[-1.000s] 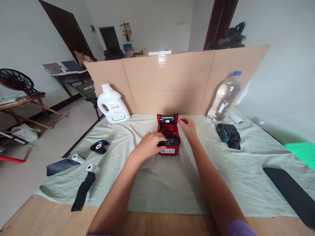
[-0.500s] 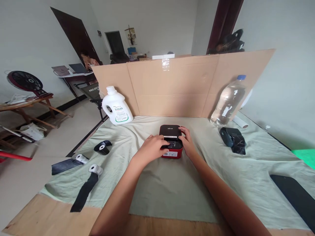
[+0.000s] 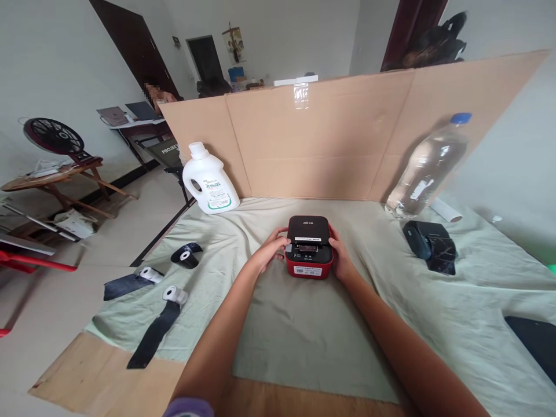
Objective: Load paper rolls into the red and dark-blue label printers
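A small red label printer (image 3: 310, 267) with a black top sits on the cloth in front of me, a white sticker on its front face. Its black lid (image 3: 309, 227) lies down, and a dark strip shows in the slot at the lid's front edge. My left hand (image 3: 273, 250) grips the left side, thumb at the lid's front corner. On the opposite side my right hand (image 3: 340, 253) holds the printer, thumb on the top edge and its other fingers partly hidden behind the body.
Rolls with dark strips (image 3: 175, 295) lie at left. A white detergent bottle (image 3: 211, 184) and a clear water bottle (image 3: 428, 168) stand before a cardboard screen (image 3: 313, 150). At right are a dark device (image 3: 417, 240) and a black phone (image 3: 534, 341). A person (image 3: 163, 98) sits far left.
My left hand has moved off the printer's front top to its left side. My right hand has slid lower along the right side. The view has shifted slightly.
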`<state>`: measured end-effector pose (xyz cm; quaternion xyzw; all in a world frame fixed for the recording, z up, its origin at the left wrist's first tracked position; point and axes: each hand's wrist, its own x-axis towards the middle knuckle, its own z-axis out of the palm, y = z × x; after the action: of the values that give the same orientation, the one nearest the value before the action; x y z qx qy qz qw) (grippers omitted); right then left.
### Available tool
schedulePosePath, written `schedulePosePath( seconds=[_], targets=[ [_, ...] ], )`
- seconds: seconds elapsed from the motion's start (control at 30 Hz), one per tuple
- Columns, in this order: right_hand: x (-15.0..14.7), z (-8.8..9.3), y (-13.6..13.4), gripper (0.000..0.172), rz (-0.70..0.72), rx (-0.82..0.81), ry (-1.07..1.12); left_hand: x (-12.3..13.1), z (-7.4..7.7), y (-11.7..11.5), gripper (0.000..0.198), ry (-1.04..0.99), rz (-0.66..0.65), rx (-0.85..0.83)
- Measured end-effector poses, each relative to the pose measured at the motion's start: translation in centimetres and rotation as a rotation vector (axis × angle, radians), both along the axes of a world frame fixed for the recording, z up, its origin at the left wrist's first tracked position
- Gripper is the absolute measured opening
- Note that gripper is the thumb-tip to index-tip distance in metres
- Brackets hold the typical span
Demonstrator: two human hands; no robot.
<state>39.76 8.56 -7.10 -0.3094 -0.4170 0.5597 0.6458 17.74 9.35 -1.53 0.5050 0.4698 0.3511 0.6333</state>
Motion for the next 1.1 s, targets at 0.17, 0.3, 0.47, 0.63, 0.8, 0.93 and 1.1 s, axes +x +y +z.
schedulePosePath(
  seconds=[0.17, 0.3, 0.47, 0.63, 0.8, 0.93, 1.1],
  targets=[
    [0.1, -0.4, 0.6, 0.058, -0.065, -0.006, -0.039, 0.3, -0.6, 0.0, 0.048, -0.062, 0.035, 0.037],
    [-0.1, -0.7, 0.5, 0.055, -0.075, 0.027, -0.04, 0.7, -0.6, -0.4, 0.048, -0.033, 0.057, 0.047],
    [-0.1, -0.8, 0.3, 0.051, -0.053, 0.019, -0.001, -0.6, 0.4, -0.2, 0.046, 0.216, 0.129, 0.204],
    [0.1, -0.8, 0.4, 0.049, -0.037, 0.021, 0.009, -9.8, 2.6, 0.2, 0.048, 0.99, 0.486, 0.459],
    [0.1, -1.2, 0.7, 0.048, -0.057, 0.03, -0.01, -20.8, 3.8, -0.8, 0.063, 1.558, 0.513, -0.006],
    [0.0, -1.4, 0.9, 0.048, -0.064, 0.046, -0.021, -24.2, 2.9, -1.3, 0.052, 1.535, 0.357, -0.033],
    [0.2, -1.7, 1.1, 0.051, -0.075, 0.025, -0.02, -24.4, 1.6, -1.4, 0.058, 1.559, 0.319, 0.045]
  ],
)
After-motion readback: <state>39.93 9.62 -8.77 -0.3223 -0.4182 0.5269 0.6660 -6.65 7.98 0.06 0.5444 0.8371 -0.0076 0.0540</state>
